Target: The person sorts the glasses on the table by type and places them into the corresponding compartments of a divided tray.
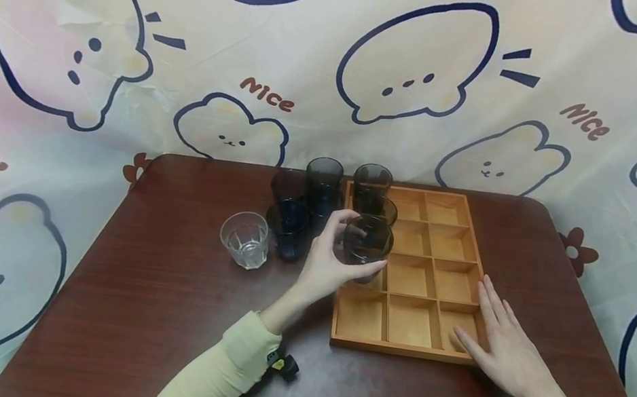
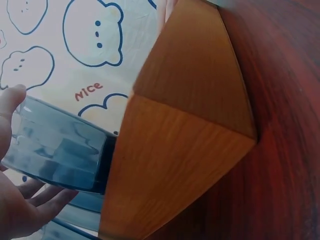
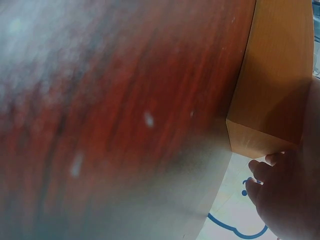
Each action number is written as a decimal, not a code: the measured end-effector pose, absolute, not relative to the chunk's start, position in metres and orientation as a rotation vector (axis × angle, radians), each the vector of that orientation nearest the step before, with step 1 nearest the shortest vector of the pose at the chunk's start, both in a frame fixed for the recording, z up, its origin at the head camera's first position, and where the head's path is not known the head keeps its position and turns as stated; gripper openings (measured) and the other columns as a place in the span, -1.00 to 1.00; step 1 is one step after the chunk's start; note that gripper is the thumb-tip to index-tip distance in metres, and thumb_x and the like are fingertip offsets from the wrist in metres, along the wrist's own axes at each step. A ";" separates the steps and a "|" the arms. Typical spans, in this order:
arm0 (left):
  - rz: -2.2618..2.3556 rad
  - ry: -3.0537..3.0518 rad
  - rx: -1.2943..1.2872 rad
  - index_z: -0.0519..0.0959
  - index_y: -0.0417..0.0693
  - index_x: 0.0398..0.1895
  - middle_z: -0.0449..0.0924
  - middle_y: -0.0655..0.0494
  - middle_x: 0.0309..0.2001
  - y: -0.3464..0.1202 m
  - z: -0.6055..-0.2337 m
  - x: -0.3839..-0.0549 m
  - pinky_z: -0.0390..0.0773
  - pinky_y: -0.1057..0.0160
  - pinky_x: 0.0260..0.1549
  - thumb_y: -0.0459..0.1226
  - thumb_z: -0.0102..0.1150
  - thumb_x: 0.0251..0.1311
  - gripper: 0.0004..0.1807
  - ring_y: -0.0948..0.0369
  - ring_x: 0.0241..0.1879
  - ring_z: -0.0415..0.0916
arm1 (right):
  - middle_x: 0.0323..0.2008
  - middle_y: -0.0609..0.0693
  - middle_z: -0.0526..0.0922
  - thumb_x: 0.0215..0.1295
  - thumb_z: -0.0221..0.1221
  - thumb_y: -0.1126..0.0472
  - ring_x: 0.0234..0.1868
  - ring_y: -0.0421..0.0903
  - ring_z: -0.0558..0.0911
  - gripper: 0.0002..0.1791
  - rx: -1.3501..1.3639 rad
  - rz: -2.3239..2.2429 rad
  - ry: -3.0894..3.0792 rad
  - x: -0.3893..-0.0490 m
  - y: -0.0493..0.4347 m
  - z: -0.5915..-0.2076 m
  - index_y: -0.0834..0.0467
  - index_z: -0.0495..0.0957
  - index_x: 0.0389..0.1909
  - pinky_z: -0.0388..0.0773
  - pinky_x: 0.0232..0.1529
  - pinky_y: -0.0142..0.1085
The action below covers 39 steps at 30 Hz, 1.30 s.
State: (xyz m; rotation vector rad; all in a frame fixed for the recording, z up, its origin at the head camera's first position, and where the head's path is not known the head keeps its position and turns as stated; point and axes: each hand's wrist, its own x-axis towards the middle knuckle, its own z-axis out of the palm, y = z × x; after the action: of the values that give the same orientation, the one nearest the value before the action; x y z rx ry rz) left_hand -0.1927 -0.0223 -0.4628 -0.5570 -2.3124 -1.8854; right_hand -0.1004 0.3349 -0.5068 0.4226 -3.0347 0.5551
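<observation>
My left hand (image 1: 324, 262) grips a dark tinted glass tumbler (image 1: 370, 242), thumb on the near side and fingers round the far side. The tumbler is over the left column of a wooden compartment box (image 1: 403, 350), and in the left wrist view the blue-grey tumbler (image 2: 65, 142) overlaps the box's outer wall. My right hand (image 1: 508, 350) rests at the box's right edge near the front corner, fingers extended and thumb over the corner compartment. Behind the held tumbler, another dark tumbler (image 1: 372, 182) stands in the box's back left, with one more partly hidden in front of it.
Left of the box several dark tumblers (image 1: 323, 182) stand close together. A clear glass tumbler (image 1: 245, 240) stands apart from them on the brown table (image 1: 141, 309). A patterned curtain (image 1: 315, 54) hangs behind the table.
</observation>
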 end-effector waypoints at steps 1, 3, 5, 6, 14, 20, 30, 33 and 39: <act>-1.885 -2.311 -0.557 0.34 -0.02 0.50 0.72 -0.15 0.19 -0.022 -0.463 -0.193 0.73 0.10 0.12 -0.20 0.72 0.09 -0.05 -0.05 0.18 0.72 | 0.83 0.19 -0.22 0.60 0.22 -0.21 0.80 0.28 0.04 0.13 0.422 0.557 -3.035 -0.100 0.335 -0.507 0.22 -0.24 0.81 -0.50 0.78 -0.37; -1.878 -2.312 -0.551 0.34 -0.03 0.50 0.71 -0.15 0.19 -0.021 -0.465 -0.193 0.75 0.10 0.09 -0.21 0.72 0.09 -0.05 -0.06 0.17 0.73 | 0.84 0.18 -0.23 0.60 0.22 -0.21 0.80 0.29 0.04 0.13 0.419 0.558 -3.037 -0.100 0.335 -0.507 0.21 -0.24 0.81 -0.50 0.77 -0.38; -1.860 -2.315 -0.543 0.34 -0.03 0.49 0.71 -0.15 0.19 -0.020 -0.467 -0.193 0.76 0.08 0.09 -0.21 0.72 0.09 -0.05 -0.06 0.15 0.74 | 0.84 0.17 -0.24 0.60 0.22 -0.21 0.79 0.30 0.05 0.13 0.415 0.560 -3.041 -0.100 0.335 -0.507 0.21 -0.25 0.81 -0.50 0.77 -0.38; -1.851 -2.316 -0.539 0.34 -0.04 0.49 0.71 -0.15 0.19 -0.020 -0.468 -0.193 0.76 0.08 0.09 -0.21 0.73 0.09 -0.06 -0.05 0.15 0.75 | 0.84 0.17 -0.24 0.61 0.22 -0.21 0.79 0.31 0.05 0.13 0.415 0.560 -3.043 -0.100 0.335 -0.506 0.21 -0.25 0.81 -0.50 0.77 -0.38; -1.786 -2.358 -0.506 0.35 -0.01 0.48 0.69 -0.11 0.23 -0.020 -0.476 -0.194 0.75 0.08 0.08 -0.15 0.73 0.09 -0.06 -0.02 0.15 0.73 | 0.84 0.17 -0.24 0.61 0.21 -0.22 0.79 0.31 0.06 0.13 0.412 0.559 -3.049 -0.101 0.335 -0.506 0.21 -0.25 0.81 -0.51 0.77 -0.38; -1.770 -2.399 -0.492 0.34 0.00 0.49 0.67 -0.13 0.25 -0.020 -0.482 -0.194 0.75 0.01 0.12 -0.14 0.74 0.07 -0.04 -0.02 0.14 0.73 | 0.84 0.15 -0.26 0.61 0.21 -0.22 0.78 0.33 0.07 0.13 0.407 0.558 -3.055 -0.101 0.335 -0.507 0.21 -0.25 0.81 -0.49 0.78 -0.36; -1.691 -2.446 -0.506 0.35 0.04 0.43 0.73 -0.06 0.16 -0.020 -0.487 -0.193 0.71 0.16 -0.04 -0.06 0.74 0.06 -0.07 0.05 0.00 0.76 | 0.83 0.20 -0.22 0.61 0.22 -0.20 0.78 0.34 0.08 0.13 0.424 0.558 -3.041 -0.102 0.335 -0.506 0.23 -0.24 0.80 -0.51 0.76 -0.39; -1.680 -2.457 -0.509 0.36 0.03 0.42 0.73 -0.06 0.15 -0.020 -0.488 -0.192 0.69 0.20 -0.11 -0.04 0.74 0.06 -0.07 0.04 -0.05 0.77 | 0.83 0.20 -0.23 0.61 0.21 -0.20 0.78 0.34 0.07 0.12 0.426 0.562 -3.042 -0.102 0.334 -0.506 0.23 -0.23 0.80 -0.51 0.77 -0.39; -1.648 -2.482 -0.553 0.35 0.04 0.45 0.74 -0.03 0.21 -0.020 -0.490 -0.192 0.72 0.15 -0.05 -0.05 0.74 0.07 -0.06 0.02 0.03 0.79 | 0.84 0.19 -0.24 0.61 0.21 -0.21 0.77 0.34 0.08 0.12 0.417 0.566 -3.047 -0.101 0.334 -0.506 0.23 -0.23 0.80 -0.52 0.76 -0.41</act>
State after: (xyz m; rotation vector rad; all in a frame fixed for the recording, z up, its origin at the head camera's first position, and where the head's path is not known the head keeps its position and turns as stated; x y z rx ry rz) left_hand -0.1921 -0.0205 -0.4901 -0.5535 -2.4822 -1.6482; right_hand -0.1010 0.3340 -0.5061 0.4173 -3.0468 0.5658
